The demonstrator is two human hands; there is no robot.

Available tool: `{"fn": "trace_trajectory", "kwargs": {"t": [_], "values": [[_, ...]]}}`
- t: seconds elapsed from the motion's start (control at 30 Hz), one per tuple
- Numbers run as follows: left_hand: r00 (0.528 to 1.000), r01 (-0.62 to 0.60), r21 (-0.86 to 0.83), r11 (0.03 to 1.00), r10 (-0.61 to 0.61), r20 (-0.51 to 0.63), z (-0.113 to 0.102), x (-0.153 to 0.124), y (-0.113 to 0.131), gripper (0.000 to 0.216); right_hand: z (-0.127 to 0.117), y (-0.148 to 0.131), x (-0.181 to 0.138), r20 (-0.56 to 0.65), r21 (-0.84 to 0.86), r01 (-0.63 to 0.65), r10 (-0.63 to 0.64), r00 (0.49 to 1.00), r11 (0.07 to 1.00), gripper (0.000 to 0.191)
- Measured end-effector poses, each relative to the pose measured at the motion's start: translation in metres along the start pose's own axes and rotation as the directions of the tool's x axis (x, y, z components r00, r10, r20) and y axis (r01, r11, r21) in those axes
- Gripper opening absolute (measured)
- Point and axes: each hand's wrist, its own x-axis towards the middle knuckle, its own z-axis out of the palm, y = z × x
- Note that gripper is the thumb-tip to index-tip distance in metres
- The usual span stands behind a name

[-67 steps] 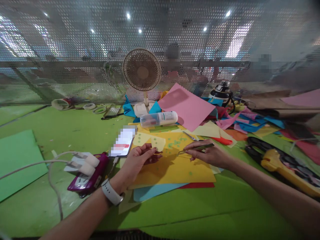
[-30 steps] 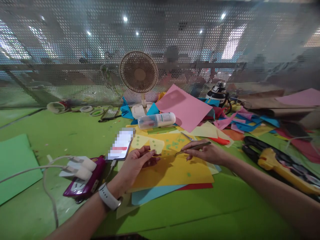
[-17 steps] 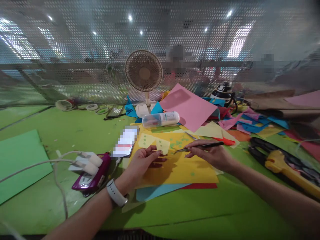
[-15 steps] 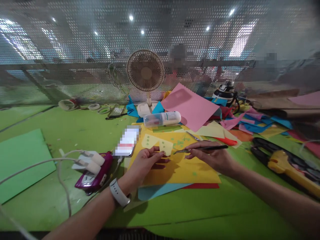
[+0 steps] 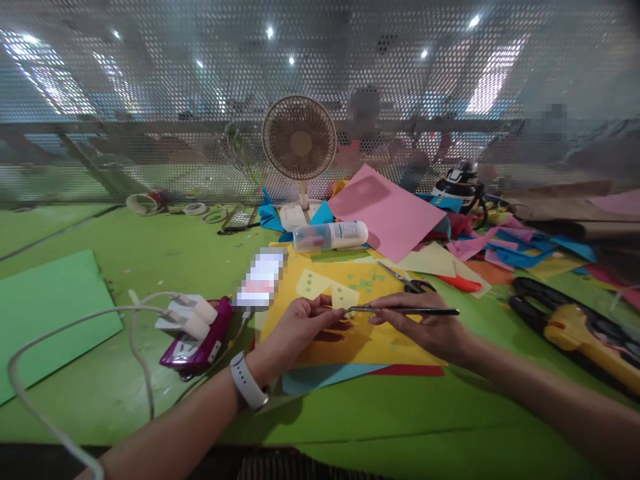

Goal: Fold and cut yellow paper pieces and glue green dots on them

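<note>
My left hand (image 5: 300, 325), a white watch on its wrist, pinches a small pale-yellow paper piece (image 5: 345, 295) with green dots above a yellow sheet (image 5: 380, 340). My right hand (image 5: 425, 327) grips metal tweezers (image 5: 400, 311), whose tips point left and touch the paper piece's lower edge. Another dotted pale-yellow piece (image 5: 310, 283) lies on the yellow sheet just behind. Blue and red sheets stick out from under the yellow one.
A phone (image 5: 260, 287), a purple power strip (image 5: 197, 340) with white plugs and cable, a glue bottle (image 5: 330, 235), scissors (image 5: 405, 279), a fan (image 5: 299, 143), a pink sheet (image 5: 385, 213), paper scraps, a yellow-handled tool (image 5: 585, 333) at right, and a green sheet (image 5: 45, 313) at left. Mesh screen behind.
The tweezers' tips have moved left from over the yellow sheet to the paper piece in my left hand. The camera view has shifted a little.
</note>
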Motion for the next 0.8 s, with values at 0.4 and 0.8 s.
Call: {"fn": "trace_trajectory", "kwargs": {"t": [0.4, 0.8], "values": [[0.998, -0.061, 0.011, 0.998, 0.061, 0.005, -0.004, 0.003, -0.004, 0.023, -0.002, 0.009, 0.002, -0.1, 0.358, -0.128, 0.175, 0.98, 0.925, 0.017], [0.995, -0.095, 0.001, 0.995, 0.095, 0.024, -0.004, 0.005, -0.007, 0.019, 0.0, 0.014, 0.004, -0.07, 0.412, -0.146, 0.191, 0.979, 0.899, 0.017]]}}
